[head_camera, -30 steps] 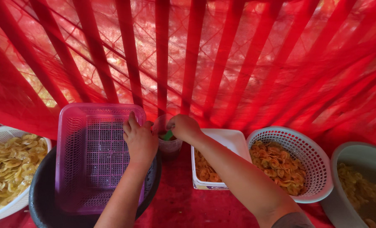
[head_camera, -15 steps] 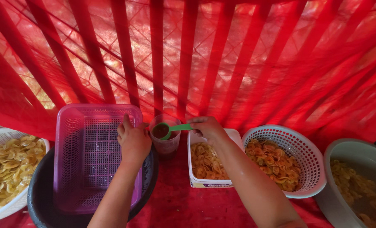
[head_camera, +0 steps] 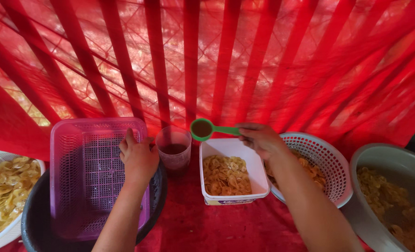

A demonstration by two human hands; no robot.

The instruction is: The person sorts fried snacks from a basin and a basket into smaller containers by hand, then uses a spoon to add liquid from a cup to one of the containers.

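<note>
Head view, right hand: the right hand [head_camera: 259, 139] holds a green spoon [head_camera: 211, 129] by the end of its handle, fingers curled and pinched round it, thumb side hidden.
Head view, spoon: its round bowl carries a dark brown powder or paste and is kept level, which seems meant to stop the load spilling. It hangs in the air above the gap between the clear cup [head_camera: 173, 150] and the white tub [head_camera: 233, 171], touching neither.
Head view, left hand: the left hand [head_camera: 138, 157] lies palm down on the right edge of the purple basket [head_camera: 84, 177], fingers close together and slightly bent over the rim, gripping nothing tightly. It looks like a steadying rest.
Head view, cup: it stands upright just beside the left hand, with a dark brown layer at the bottom.
Head view, tub: square, upright, holding pale yellow chips, set directly before the person within easy reach of the spoon.
Head view, basket: empty, sitting tilted across a black basin [head_camera: 35, 219].
Head view, surroundings: a white round basket [head_camera: 326, 161] of reddish chips lies under the right forearm; a grey bowl [head_camera: 394, 186] of chips sits at far right; a white tray [head_camera: 4, 193] of plain chips at far left. A red cloth [head_camera: 273, 60] hangs behind everything.
</note>
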